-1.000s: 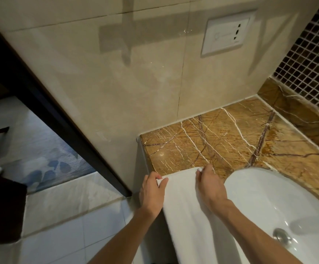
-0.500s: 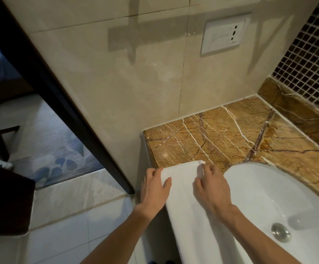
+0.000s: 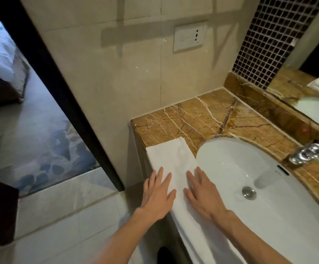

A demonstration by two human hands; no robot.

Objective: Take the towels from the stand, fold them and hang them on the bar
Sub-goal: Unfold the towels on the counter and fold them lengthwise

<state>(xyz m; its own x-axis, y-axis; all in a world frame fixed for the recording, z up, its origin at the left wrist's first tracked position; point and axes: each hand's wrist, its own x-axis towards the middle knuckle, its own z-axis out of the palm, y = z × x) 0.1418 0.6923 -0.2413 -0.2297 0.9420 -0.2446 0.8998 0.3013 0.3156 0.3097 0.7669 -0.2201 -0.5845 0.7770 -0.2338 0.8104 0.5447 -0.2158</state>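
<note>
Left hand and right hand lie flat, gripping nothing, on the towel — best smooth both toward twelve o'clock, keeping edges square on the worktop.

Seen from the head camera, the person's left hand and right hand were bare. The left forearm and right forearm were bare too, uncovered from the wrists down to the bottom edge of the view. Both arms were slender, with long fingers.
</note>
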